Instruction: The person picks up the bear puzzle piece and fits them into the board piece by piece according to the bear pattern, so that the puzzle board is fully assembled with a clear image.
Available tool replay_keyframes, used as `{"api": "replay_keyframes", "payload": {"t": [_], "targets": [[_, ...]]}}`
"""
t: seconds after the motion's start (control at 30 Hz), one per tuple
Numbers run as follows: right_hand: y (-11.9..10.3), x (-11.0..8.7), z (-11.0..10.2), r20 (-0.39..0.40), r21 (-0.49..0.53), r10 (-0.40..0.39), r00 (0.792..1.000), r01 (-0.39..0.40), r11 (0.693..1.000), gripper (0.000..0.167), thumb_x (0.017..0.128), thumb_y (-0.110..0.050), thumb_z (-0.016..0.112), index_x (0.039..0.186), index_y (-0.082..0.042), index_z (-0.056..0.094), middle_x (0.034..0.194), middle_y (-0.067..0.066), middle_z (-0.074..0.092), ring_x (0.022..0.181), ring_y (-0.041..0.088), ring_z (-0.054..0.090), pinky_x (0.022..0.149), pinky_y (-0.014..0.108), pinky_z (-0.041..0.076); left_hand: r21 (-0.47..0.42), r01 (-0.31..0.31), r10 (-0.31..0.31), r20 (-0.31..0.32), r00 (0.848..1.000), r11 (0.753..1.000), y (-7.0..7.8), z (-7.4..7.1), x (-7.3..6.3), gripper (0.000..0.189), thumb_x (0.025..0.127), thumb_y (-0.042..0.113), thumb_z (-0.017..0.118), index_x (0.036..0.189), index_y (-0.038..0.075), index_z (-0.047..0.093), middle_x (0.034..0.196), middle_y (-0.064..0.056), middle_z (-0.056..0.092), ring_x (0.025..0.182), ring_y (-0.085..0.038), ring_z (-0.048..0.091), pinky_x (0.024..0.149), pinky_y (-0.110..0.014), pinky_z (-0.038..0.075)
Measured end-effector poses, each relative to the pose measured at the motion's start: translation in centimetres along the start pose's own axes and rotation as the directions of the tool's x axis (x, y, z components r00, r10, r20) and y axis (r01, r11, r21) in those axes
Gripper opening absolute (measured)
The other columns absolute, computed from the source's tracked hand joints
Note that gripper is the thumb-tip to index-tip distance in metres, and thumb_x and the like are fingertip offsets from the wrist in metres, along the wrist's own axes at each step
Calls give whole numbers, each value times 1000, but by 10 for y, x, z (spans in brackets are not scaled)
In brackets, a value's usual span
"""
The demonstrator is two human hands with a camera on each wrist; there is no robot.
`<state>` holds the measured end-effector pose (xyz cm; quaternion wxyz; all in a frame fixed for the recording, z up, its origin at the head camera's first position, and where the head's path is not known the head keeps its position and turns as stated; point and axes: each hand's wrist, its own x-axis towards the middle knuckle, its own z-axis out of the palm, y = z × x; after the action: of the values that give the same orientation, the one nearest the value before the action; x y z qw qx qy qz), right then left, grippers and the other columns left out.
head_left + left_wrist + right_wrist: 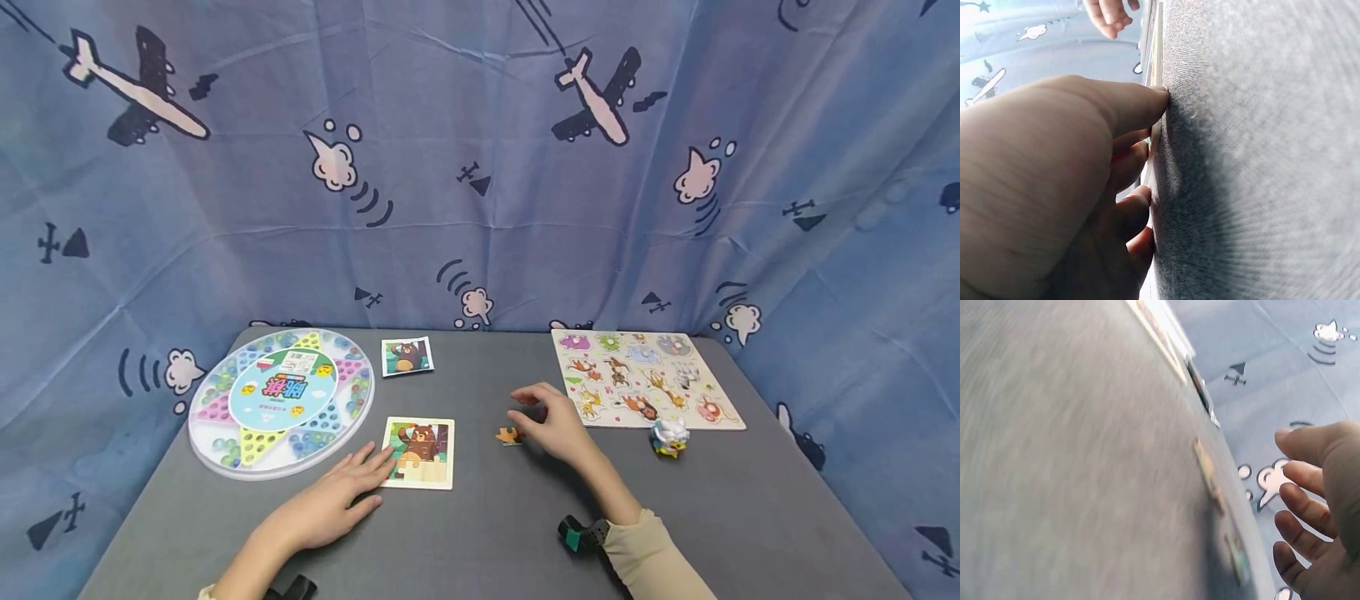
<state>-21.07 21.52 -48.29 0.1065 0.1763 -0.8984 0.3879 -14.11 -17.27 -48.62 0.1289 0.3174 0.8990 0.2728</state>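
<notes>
A square jigsaw tray (444, 475) with a bear picture lies on the table, bare wood showing at its lower right. My left hand (341, 497) lies flat beside it, fingertips touching its left edge. In the left wrist view the thumb and fingers of this hand (1079, 150) reach the table and tray edge. My right hand (553, 423) hovers over an orange jigsaw piece (508, 436), fingers loosely bent and holding nothing. The right wrist view shows that piece (1210, 478) and a second jigsaw piece (1237, 559) on the table, below the raised right hand (1316, 506).
Behind the tray lies a bear picture card (407, 357). A round marble board game (281, 404) stands at the left. At the right are an animal puzzle board (648, 379) and a small white-topped toy figure (669, 437). A patterned blue curtain (480, 167) hangs behind the table.
</notes>
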Motion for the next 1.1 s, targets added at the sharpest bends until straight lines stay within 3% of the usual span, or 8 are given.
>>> {"api": "replay_keyframes", "payload": {"t": [0.23, 0.63, 0.9, 1.1], "targets": [[16, -8, -3, -5, 3, -38, 999, 38, 999, 31, 93, -18, 83, 119, -3, 77, 113, 10, 73, 98, 28, 71, 76, 32, 55, 8, -10, 10, -20, 1000, 1000, -2, 0, 0, 56, 110, 26, 60, 161, 9, 46, 172, -11, 34, 160, -46, 22, 126, -67, 20], [35, -17, -1, -35, 44, -122, 992, 123, 991, 30, 90, -14, 86, 116, -3, 78, 107, 8, 74, 87, 22, 68, 72, 29, 55, 59, -53, 56, -54, 997, 997, -2, -1, 6, 54, 109, 16, 59, 161, 7, 46, 170, -13, 36, 158, -47, 26, 125, -64, 25], [38, -21, 1, 16, -39, -140, 990, 141, 989, 34, 87, -20, 88, 118, -9, 78, 112, 2, 71, 100, 19, 65, 85, 37, 57, 37, -37, 38, -33, 999, 999, -7, -4, 11, 58, 110, 24, 58, 164, 9, 42, 172, -12, 33, 159, -46, 23, 124, -66, 27], [37, -22, 1, 72, -56, -123, 990, 127, 990, 31, 89, -25, 88, 116, -14, 80, 112, 0, 66, 103, 21, 63, 90, 43, 54, 67, 16, -13, -39, 999, 998, -6, -1, 11, 56, 111, 28, 58, 162, 9, 45, 171, -9, 36, 159, -42, 27, 125, -63, 29]]}}
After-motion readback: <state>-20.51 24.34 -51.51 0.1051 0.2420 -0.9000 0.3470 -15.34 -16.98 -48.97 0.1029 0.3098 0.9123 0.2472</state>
